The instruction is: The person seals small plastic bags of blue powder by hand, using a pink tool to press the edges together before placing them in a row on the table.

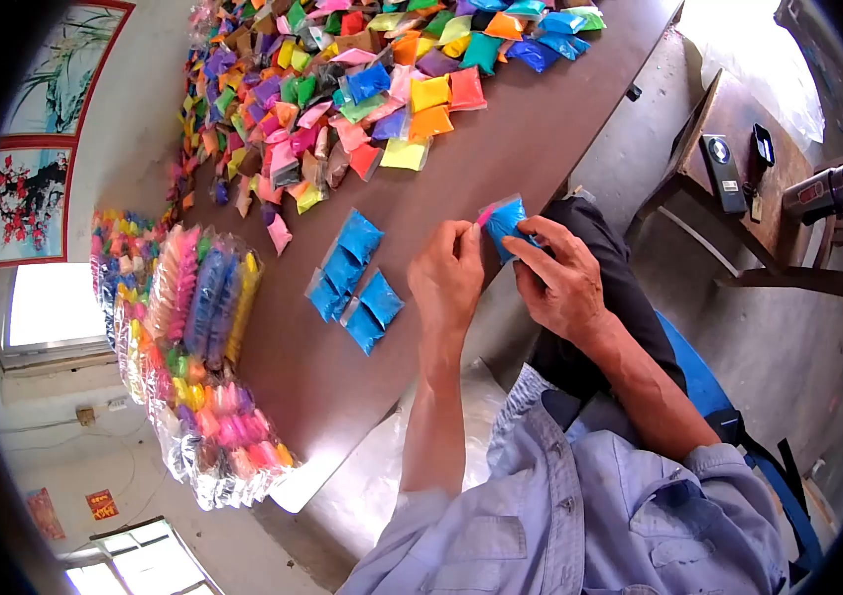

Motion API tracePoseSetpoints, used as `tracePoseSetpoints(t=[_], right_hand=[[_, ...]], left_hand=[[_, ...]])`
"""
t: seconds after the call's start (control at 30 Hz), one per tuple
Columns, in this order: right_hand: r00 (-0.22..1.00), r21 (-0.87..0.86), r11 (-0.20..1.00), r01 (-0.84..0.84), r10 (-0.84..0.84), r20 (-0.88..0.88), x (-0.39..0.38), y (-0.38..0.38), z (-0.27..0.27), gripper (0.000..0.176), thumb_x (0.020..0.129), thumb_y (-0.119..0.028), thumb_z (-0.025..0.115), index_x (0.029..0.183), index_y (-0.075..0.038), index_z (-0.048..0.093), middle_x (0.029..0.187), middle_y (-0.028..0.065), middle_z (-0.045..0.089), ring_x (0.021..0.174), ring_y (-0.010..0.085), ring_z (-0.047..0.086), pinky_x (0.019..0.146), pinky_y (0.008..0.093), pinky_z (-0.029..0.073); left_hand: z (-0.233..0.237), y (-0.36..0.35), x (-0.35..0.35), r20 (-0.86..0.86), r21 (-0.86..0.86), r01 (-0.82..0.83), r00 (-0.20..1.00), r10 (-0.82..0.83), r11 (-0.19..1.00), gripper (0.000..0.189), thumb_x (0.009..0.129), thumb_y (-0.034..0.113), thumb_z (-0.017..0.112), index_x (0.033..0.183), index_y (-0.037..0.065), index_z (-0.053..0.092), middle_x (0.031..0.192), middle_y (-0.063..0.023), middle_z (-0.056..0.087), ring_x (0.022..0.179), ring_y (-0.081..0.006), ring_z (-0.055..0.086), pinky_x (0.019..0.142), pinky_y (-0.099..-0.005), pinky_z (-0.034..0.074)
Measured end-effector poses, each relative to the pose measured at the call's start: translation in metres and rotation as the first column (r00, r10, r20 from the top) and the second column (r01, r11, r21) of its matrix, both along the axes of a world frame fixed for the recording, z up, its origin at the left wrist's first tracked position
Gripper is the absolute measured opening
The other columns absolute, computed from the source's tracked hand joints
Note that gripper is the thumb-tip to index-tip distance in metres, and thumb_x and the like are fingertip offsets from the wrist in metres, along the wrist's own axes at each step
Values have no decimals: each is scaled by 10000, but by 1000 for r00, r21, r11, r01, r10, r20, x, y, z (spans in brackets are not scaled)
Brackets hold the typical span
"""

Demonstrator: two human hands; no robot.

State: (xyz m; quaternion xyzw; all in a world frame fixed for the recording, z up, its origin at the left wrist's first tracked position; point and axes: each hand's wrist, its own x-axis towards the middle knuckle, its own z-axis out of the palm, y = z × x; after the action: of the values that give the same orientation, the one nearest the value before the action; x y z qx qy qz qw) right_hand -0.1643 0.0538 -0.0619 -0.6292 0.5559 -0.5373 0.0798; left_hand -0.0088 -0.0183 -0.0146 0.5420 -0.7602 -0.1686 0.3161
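My right hand (pixel 562 270) grips a small clear packet filled with blue material (pixel 507 214), held above the table's front edge near my lap. My left hand (pixel 447 270) is pinched closed at the packet's left side, where a small pink piece (pixel 485 215) shows; its exact hold is partly hidden by the fingers. To the left of my left hand, several blue packets (pixel 357 236) lie flat on the brown table, side by side in two small groups.
A big heap of colourful packets (pixel 342 89) covers the far part of the brown table (pixel 471 119). Bundled packets in clear bags (pixel 208 307) are stacked along its left end. At right, a wooden stool (pixel 709 109) carries a black device (pixel 724 174) and a flask (pixel 820 191).
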Motion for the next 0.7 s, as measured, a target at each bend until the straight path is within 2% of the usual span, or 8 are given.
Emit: tracePoseSetpoints(t=[0.13,0.2,0.23,0.3,0.4,0.53,0.63,0.7], right_hand=[[996,-61,998,12,-7,92,0,1,-3,339,806,96,780,1110,-54,771,1224,137,712,1015,312,732,886,388,597],[993,-51,999,15,-9,116,2,2,-3,317,817,95,787,1099,-49,769,1208,142,718,1031,316,736,895,390,606],[990,-48,999,19,-12,138,2,1,-3,296,828,94,793,1089,-43,766,1192,147,725,1047,320,741,905,391,615],[991,-41,999,3,3,132,1,1,-1,289,826,92,801,1081,-39,764,1179,148,727,1052,323,744,916,392,618],[993,-42,999,-11,16,113,-1,0,0,282,823,97,803,1070,-32,763,1174,153,725,1054,319,747,913,385,624],[987,-43,999,-14,21,158,-1,2,0,280,827,120,779,1065,-28,766,1197,158,703,1021,300,747,866,362,633],[987,-62,998,9,1,161,-1,2,-1,287,829,136,762,1069,-21,768,1203,158,683,985,296,745,836,355,637],[988,-69,998,0,11,153,0,1,-2,286,831,136,762,1072,-18,768,1198,158,679,973,297,744,835,357,637]], left_hand=[[19,16,-4,9,86,-48,999,47,995,117,1005,163,743,997,47,727,895,-153,752,759,-357,736,671,-426,554],[25,25,-10,-68,126,99,994,-91,987,113,1005,164,737,978,56,717,911,-133,753,783,-369,733,664,-439,551],[24,24,-10,-68,125,93,994,-85,988,113,1005,164,737,978,56,717,911,-133,753,783,-369,733,664,-439,551],[21,17,-14,69,76,87,993,-92,993,111,999,161,735,964,59,709,918,-124,746,806,-374,728,670,-447,550],[10,-4,-11,118,-70,107,988,-99,992,106,995,152,731,963,57,698,923,-124,740,825,-379,724,687,-452,554],[17,-18,-11,115,-111,109,989,-96,988,103,970,124,752,973,24,729,870,-150,741,754,-335,718,675,-413,551],[31,-2,-15,-18,34,225,974,-225,974,81,967,113,752,979,36,732,874,-146,739,766,-345,718,676,-427,547],[31,3,-17,136,68,249,957,-256,966,76,970,134,752,983,61,738,896,-133,736,786,-357,722,680,-447,550]])
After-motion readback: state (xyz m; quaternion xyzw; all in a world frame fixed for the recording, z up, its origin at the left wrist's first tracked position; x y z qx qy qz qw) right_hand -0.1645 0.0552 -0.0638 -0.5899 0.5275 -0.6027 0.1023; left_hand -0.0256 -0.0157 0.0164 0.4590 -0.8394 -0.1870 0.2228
